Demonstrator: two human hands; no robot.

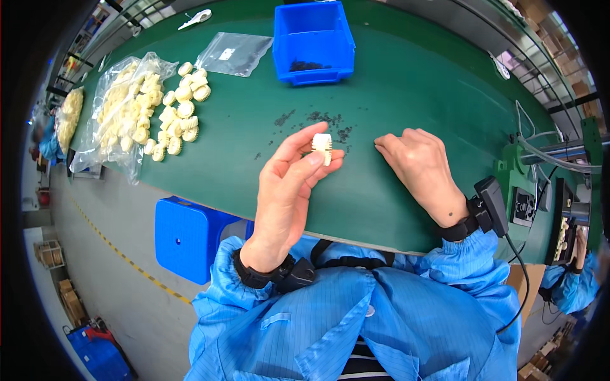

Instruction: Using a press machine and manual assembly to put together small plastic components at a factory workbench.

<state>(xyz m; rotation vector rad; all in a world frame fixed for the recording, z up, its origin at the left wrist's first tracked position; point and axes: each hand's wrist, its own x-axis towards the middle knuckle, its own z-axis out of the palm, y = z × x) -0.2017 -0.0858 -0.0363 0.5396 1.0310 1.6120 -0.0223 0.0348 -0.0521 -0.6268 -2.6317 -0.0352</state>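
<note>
Between the thumb and fingers of my left hand [284, 184] is a small cream plastic gear [322, 145], held upright above the green table [406, 76]. My right hand [419, 162] is to the right of it, apart from the gear, with thumb and fingertips pinched together. Whatever those fingertips hold, if anything, is too small to make out. Tiny black parts [344, 134] lie scattered on the table just beyond my left hand. Similar cream gears [185, 109] are heaped at the left, some spilling out of a clear plastic bag [105, 127].
An open blue bin [314, 77] with more black bits in it stands at the back. Left of it lies a flat clear bag [234, 54]. A green metal fixture [511, 166] with cables is at the right. A blue stool [182, 240] stands by the table's front edge.
</note>
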